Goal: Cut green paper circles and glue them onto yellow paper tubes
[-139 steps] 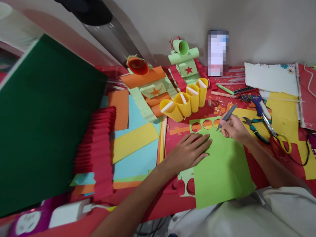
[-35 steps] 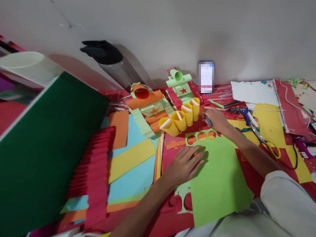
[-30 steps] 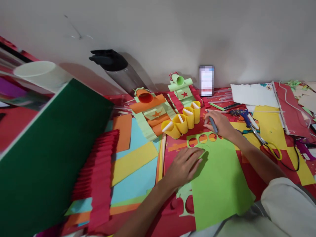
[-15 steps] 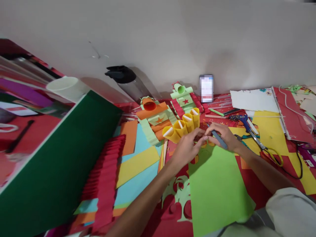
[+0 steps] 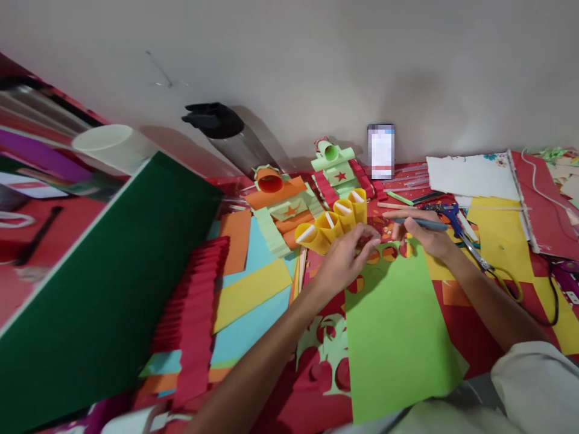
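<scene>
My right hand is wrapped round a slim grey pen-like tool, held nearly level above the far edge of a green paper sheet. My left hand is curled at the sheet's far left corner, thumb and fingers close together. Whatever may be between those fingertips is too small to make out. Just beyond it stand several yellow paper cones with white strips inside. Cut green and red paper scraps lie under my left forearm.
Two paper figures, one orange and one light green, stand behind the cones. A phone leans on the wall. A glue gun and yellow-handled scissors lie right. Left are a dark bottle and green board.
My right hand has drawn away from the left, to the right, and the tool has turned from slanting to nearly level. My left hand stays almost in place. The view has shifted slightly.
</scene>
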`<move>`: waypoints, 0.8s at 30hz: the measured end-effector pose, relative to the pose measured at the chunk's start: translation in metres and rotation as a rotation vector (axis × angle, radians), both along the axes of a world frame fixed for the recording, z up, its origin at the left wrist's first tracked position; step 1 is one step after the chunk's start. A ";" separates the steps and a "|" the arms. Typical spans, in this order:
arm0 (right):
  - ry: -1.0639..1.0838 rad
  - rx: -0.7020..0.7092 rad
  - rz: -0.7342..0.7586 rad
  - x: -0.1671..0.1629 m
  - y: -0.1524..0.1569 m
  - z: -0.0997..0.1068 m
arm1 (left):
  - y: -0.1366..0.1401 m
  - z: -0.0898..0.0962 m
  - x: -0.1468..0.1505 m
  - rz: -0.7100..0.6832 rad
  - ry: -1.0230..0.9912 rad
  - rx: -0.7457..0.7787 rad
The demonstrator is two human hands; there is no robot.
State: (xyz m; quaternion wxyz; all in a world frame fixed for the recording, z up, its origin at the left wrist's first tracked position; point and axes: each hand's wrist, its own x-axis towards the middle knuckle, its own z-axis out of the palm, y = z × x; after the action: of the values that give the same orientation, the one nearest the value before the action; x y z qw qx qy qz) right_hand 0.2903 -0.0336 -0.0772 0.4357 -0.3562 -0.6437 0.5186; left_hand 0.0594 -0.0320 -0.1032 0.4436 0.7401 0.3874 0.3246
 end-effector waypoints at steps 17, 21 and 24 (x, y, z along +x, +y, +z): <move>-0.217 -0.194 0.039 0.000 -0.004 0.000 | 0.002 -0.002 -0.001 -0.028 0.112 0.189; -0.236 -0.191 0.094 -0.001 -0.006 -0.005 | -0.001 -0.002 0.001 -0.071 0.118 0.197; -0.227 -0.179 0.122 -0.004 -0.006 -0.011 | -0.002 -0.003 0.001 -0.112 0.095 0.179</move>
State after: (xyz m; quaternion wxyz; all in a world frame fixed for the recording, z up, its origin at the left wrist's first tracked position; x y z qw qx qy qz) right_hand 0.2865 -0.0400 -0.0878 0.2942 -0.4103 -0.6604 0.5558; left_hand 0.0607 -0.0340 -0.1059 0.3744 0.8117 0.3356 0.2972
